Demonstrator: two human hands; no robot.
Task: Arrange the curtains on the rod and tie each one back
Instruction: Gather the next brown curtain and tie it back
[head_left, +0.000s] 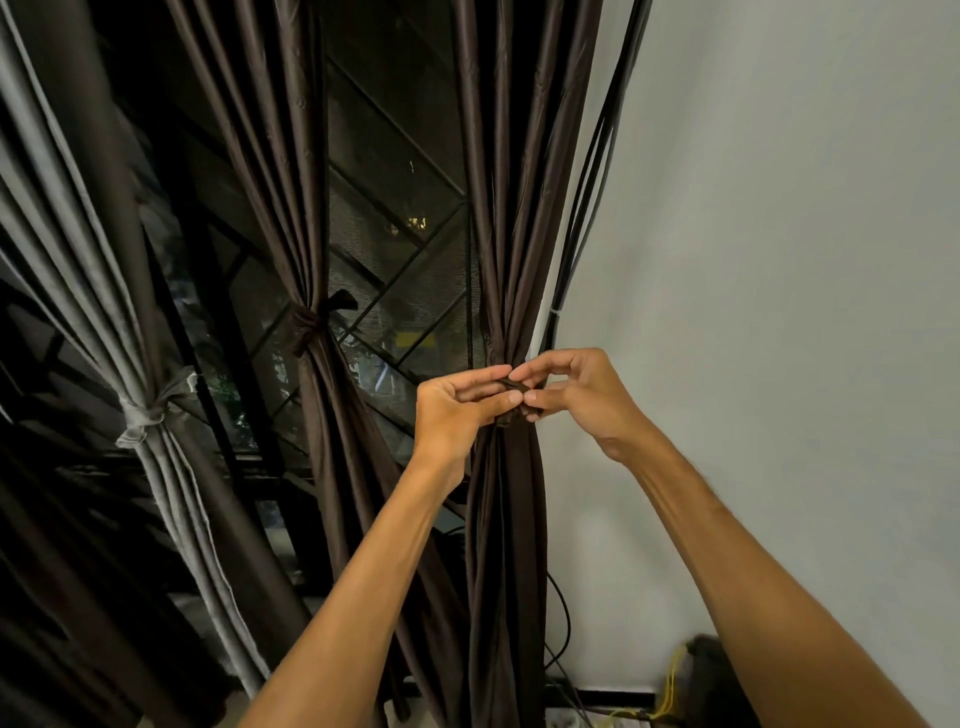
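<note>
Dark brown tie-back (515, 385) is sitting bunched between the two hands, wrapping the gathered waist of the brown curtain (511, 249). That curtain is hanging directly behind the hands, pleats narrowing to the tie and spreading again below it.

Left hand (457, 410) is pinching the tie-back, fingers extended across its top and thumb underneath. Right hand (576, 395) is pinching the other side, fingers curled, fingertips meeting those of the left.

Left of the hands, a second brown curtain (311, 197) is hanging with a knotted tie (306, 325) at its waist. Further left, a grey curtain (78, 234) is hanging, cinched by a grey tie (141, 415).

Black cables (587, 234) are running down just above the right hand, against the white wall (779, 260).
</note>
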